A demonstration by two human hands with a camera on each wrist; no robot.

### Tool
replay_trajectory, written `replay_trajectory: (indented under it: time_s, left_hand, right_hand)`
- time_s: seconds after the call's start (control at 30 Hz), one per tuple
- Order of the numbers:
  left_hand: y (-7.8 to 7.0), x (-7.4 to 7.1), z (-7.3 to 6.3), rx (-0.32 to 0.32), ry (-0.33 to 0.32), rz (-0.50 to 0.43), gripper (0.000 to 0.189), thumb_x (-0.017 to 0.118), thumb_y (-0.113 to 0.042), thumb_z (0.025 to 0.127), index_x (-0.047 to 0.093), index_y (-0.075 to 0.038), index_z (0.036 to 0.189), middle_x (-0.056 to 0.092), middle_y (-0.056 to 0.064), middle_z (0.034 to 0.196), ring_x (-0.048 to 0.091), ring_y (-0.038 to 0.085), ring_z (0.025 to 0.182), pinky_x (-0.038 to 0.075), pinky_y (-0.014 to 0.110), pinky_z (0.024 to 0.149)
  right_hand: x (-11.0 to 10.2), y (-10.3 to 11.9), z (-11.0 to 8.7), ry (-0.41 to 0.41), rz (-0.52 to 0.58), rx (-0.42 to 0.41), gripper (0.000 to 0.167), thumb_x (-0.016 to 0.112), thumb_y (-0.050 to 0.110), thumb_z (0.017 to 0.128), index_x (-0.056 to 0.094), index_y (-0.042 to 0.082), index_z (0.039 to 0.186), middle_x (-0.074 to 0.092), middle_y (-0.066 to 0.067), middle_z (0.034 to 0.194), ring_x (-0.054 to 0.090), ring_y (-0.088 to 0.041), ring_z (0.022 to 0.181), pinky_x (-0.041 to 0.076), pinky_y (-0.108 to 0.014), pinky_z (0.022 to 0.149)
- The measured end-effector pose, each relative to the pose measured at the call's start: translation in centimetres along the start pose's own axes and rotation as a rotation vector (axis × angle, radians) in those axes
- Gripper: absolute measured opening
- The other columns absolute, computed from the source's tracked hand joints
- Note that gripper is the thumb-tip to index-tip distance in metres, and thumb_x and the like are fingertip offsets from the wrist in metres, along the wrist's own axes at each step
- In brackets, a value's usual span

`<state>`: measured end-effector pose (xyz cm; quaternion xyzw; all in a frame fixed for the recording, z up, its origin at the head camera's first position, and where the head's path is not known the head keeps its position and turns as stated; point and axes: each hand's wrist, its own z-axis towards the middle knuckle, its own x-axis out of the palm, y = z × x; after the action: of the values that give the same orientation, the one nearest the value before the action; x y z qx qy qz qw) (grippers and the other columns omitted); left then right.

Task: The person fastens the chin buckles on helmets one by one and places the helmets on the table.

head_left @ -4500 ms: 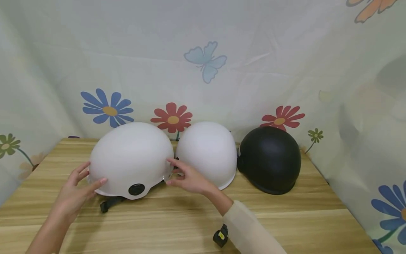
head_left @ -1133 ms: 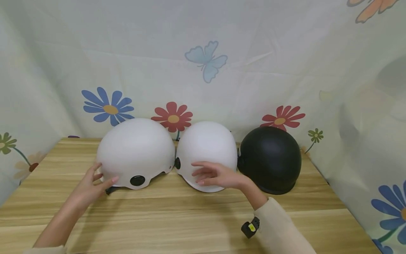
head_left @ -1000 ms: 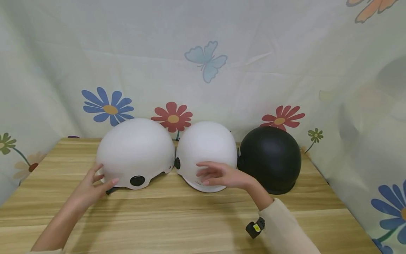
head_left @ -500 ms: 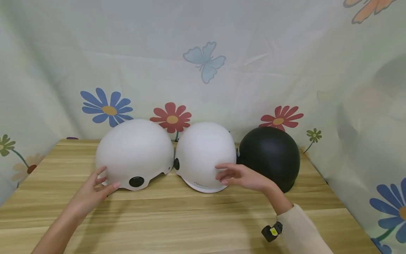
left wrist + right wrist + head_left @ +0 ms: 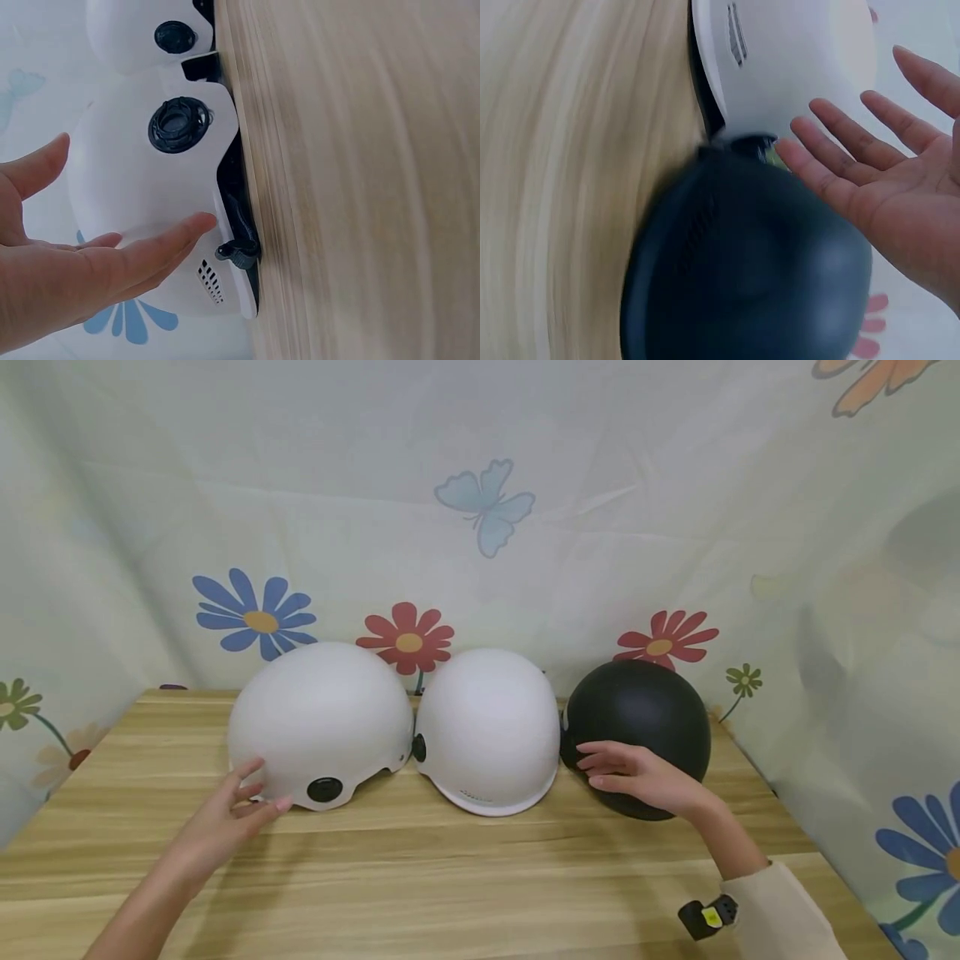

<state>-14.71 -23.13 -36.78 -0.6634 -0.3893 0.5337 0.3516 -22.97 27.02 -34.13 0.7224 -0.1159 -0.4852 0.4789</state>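
Note:
Three helmets stand side by side along the back of the table. On the left is a white helmet (image 5: 322, 718) with a round black vent and a black strap (image 5: 238, 251) under its rim. My left hand (image 5: 225, 818) is held beside its lower left side, fingers loosely spread and holding nothing. A second white helmet (image 5: 487, 727) sits in the middle, with small slots near its front rim. My right hand (image 5: 645, 777) overlaps the black helmet (image 5: 645, 702) at the right in the head view, fingers extended and gripping nothing.
The helmets rest on a wood-grain table (image 5: 420, 893). Behind them hangs a pale curtain (image 5: 585, 527) printed with flowers and a butterfly. A small black device (image 5: 707, 917) is at the right sleeve.
The left white helmet has shifted back and slightly right since the earliest frame. My right hand has moved right, across the middle helmet to the black one; my left hand has drawn slightly away.

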Motion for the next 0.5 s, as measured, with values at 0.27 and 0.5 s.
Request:
replay_trajectory:
  time_s: [0.27, 0.5]
  left_hand:
    - [-0.3, 0.7, -0.2, 0.019, -0.001, 0.009, 0.082, 0.056, -0.031, 0.092, 0.001, 0.0, 0.145, 0.017, 0.038, 0.138, 0.033, 0.049, 0.12, 0.041, 0.053, 0.088]
    - [-1.0, 1.4, 0.0, 0.033, 0.023, 0.028, 0.077, 0.056, -0.032, 0.091, 0.009, 0.0, 0.144, 0.025, 0.036, 0.136, 0.035, 0.047, 0.12, 0.041, 0.051, 0.089]
  right_hand:
    - [-2.2, -0.1, -2.8, -0.094, -0.029, 0.048, 0.052, 0.061, 0.022, 0.089, 0.043, 0.001, 0.132, 0.048, -0.021, 0.128, 0.043, -0.038, 0.118, 0.046, -0.028, 0.087]
    - [-3.2, 0.0, -4.2, -0.139, -0.07, 0.058, 0.053, 0.06, 0.021, 0.089, 0.042, -0.001, 0.133, 0.045, -0.022, 0.131, 0.042, -0.039, 0.119, 0.045, -0.02, 0.082]
